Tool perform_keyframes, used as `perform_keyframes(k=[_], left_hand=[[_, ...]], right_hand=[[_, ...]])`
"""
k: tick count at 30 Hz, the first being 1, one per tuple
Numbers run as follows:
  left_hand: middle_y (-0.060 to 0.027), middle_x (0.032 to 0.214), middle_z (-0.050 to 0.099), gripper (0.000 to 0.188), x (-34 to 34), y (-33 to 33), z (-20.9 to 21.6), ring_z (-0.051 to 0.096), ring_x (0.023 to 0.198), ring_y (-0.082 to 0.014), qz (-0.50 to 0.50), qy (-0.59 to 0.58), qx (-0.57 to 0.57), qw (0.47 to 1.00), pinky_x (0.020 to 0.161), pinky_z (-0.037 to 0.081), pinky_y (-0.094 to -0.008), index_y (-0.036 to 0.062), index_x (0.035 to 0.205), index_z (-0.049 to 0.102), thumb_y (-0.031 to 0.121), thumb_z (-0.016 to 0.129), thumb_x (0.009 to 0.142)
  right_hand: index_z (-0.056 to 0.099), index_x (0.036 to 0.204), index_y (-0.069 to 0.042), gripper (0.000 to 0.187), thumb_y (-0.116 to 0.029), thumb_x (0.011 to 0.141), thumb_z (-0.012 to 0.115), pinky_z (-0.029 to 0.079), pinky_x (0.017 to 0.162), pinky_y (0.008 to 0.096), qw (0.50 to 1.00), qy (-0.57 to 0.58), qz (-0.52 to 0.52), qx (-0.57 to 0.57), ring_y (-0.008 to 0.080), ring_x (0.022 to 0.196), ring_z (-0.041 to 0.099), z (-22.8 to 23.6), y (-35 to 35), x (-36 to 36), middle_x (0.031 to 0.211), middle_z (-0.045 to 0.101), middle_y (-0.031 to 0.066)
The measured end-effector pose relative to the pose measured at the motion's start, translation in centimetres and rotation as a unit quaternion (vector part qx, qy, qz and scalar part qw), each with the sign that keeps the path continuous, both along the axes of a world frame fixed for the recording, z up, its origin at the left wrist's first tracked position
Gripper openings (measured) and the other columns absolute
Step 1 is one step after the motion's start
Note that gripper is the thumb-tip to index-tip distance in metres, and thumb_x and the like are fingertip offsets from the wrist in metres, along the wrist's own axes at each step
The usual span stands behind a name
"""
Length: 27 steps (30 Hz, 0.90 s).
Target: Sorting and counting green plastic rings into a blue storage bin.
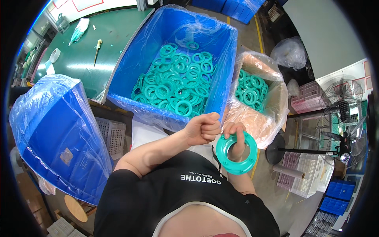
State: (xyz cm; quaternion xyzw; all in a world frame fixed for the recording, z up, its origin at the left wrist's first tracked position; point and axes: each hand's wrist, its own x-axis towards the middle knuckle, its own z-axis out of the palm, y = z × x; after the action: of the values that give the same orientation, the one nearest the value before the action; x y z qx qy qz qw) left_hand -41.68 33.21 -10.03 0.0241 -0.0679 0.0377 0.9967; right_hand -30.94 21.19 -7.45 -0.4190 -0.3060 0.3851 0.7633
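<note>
Right hand [236,136] is gripping 1 teal ring [236,153], fingers through its hole; left hand [203,128] is fisted narrow beside it, contents unclear. Likely inspection step; next needs sorting into blue bin [130,67] or lined carton [276,98].

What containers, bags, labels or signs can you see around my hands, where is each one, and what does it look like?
Big blue crate: ahead, clear-plastic lined, full of teal rings.
Cardboard box: right of it, clear bag liner, more teal rings.
Second blue crate: far left, tilted, plastic-wrapped, small brown label.
Right hand: holds one teal ring.
Left hand: closed in a fist beside it.
White bordered sign: wall, far right.
</note>
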Motion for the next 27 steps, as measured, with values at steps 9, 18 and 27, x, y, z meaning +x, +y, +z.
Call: perform_keyframes(k=[9, 18, 27], left_hand=[[0.0035, 0.052, 0.033, 0.009, -3.2, -1.0, -2.5, 0.027, 0.045, -0.0053, 0.039, 0.061, 0.005, 0.997, 0.038, 0.018, -0.019, 0.0113, 0.076, 0.041, 0.007, 0.045, 0.083], [0.006, 0.068, 0.039, 0.026, -4.5, -2.6, -3.1, 0.029, 0.054, -0.0003, -0.044, 0.193, 0.185, 0.963, 0.043, 0.021, -0.0137, 0.0066, 0.095, 0.054, 0.032, 0.047, 0.097], [0.0088, 0.069, 0.038, 0.031, -5.7, -2.8, -1.0, 0.03, 0.056, 0.0, -0.021, 0.241, 0.206, 0.948, 0.046, 0.021, -0.0152, 0.0083, 0.113, 0.054, 0.034, 0.044, 0.098]], right_hand=[[0.049, 0.082, -0.002, 0.029, -0.026, 0.097, 0.041, 0.037, 0.065, 0.0249, 0.999, -0.029, 0.023, -0.019, 0.0141, 0.069, 0.048, -0.1, 1.4, -0.1, 0.074, 0.052, 0.0103], [0.054, 0.087, 0.0, 0.06, -0.046, 0.099, 0.018, 0.035, 0.089, 0.0331, 0.993, -0.097, 0.068, -0.028, 0.0198, 0.091, 0.05, -2.7, 1.8, -1.3, 0.097, 0.054, 0.0153], [0.052, 0.085, -0.002, 0.039, -0.032, 0.099, 0.032, 0.038, 0.069, 0.0261, 0.99, -0.123, -0.048, -0.045, 0.0136, 0.075, 0.047, -3.0, 2.6, -3.1, 0.085, 0.049, 0.007]])
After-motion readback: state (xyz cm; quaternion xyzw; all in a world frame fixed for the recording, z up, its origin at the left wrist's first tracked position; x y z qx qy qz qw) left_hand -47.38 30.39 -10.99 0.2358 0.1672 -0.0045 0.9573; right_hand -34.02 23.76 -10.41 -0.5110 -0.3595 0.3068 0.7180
